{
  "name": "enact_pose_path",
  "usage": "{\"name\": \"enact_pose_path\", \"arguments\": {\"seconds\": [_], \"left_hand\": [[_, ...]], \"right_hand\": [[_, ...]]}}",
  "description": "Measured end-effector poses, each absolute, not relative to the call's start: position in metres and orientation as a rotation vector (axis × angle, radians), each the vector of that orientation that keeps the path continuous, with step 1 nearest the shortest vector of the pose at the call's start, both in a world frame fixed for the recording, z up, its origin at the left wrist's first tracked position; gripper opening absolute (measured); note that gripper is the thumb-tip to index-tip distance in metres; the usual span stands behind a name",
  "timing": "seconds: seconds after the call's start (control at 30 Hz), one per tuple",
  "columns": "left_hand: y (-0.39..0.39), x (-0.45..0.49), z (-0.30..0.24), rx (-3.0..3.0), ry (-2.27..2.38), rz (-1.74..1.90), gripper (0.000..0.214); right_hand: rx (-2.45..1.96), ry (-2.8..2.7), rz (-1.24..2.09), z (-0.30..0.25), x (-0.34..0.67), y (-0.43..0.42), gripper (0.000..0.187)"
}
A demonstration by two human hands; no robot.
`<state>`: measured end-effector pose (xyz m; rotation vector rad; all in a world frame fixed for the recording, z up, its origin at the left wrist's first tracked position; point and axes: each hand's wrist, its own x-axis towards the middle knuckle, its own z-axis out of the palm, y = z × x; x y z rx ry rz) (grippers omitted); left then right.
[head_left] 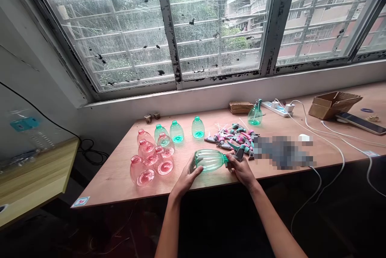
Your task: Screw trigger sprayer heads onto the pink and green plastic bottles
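wooden table (111,183) fronts streaked windows (208,28) while hands (188,174) (242,169) grip a green bottle (209,159) and sprayer (239,154)

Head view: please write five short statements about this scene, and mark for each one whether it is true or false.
1. The left hand holds a green bottle near its base. True.
2. That bottle is held upright. False: it is held sideways, its neck towards the right hand.
3. The right hand has a dark spray head at the bottle's neck. True.
4. The pink bottles stand right of the pile of spray heads. False: the pink bottles stand left of the pile of spray heads.
5. A green bottle with sprayer stands near the power strip. True.
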<state>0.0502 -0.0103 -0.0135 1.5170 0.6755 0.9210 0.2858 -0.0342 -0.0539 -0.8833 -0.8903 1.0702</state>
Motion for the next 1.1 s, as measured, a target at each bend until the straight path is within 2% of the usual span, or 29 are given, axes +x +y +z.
{"name": "enact_pose_path", "arguments": {"seconds": [0.1, 0.2, 0.3, 0.47, 0.63, 0.7, 0.97, 1.1], "left_hand": [[-0.01, 0.0511, -0.0173, 1.466, 0.619, 0.901, 0.094], [-0.0096, 0.0519, -0.0203, 1.458, 0.572, 0.893, 0.101], [-0.0083, 0.0516, -0.022, 1.449, 0.634, 0.913, 0.1], [-0.0078, 0.0513, -0.0207, 1.451, 0.718, 0.966, 0.08], [-0.012, 0.0525, -0.017, 1.418, 0.603, 0.955, 0.099], [-0.0125, 0.0525, -0.0166, 1.423, 0.604, 0.935, 0.1], [-0.0083, 0.0523, -0.0166, 1.495, 0.714, 0.938, 0.078], [-0.0081, 0.0524, -0.02, 1.434, 0.614, 0.937, 0.096]], "right_hand": [[-0.878, -0.882, 1.062, -0.0538, 0.2859, -0.0335, 0.036], [-0.874, -0.886, 1.058, -0.0543, 0.2857, -0.0332, 0.036], [-0.88, -0.895, 1.061, -0.0545, 0.2852, -0.0335, 0.036], [-0.895, -0.916, 1.069, -0.0524, 0.2847, -0.0344, 0.036], [-0.9, -0.922, 1.076, -0.0516, 0.285, -0.0341, 0.037], [-0.897, -0.922, 1.081, -0.0525, 0.2852, -0.0341, 0.036], [-0.888, -0.923, 1.108, -0.0515, 0.2862, -0.0356, 0.035], [-0.878, -0.916, 1.113, -0.0505, 0.2861, -0.0351, 0.038]]}}
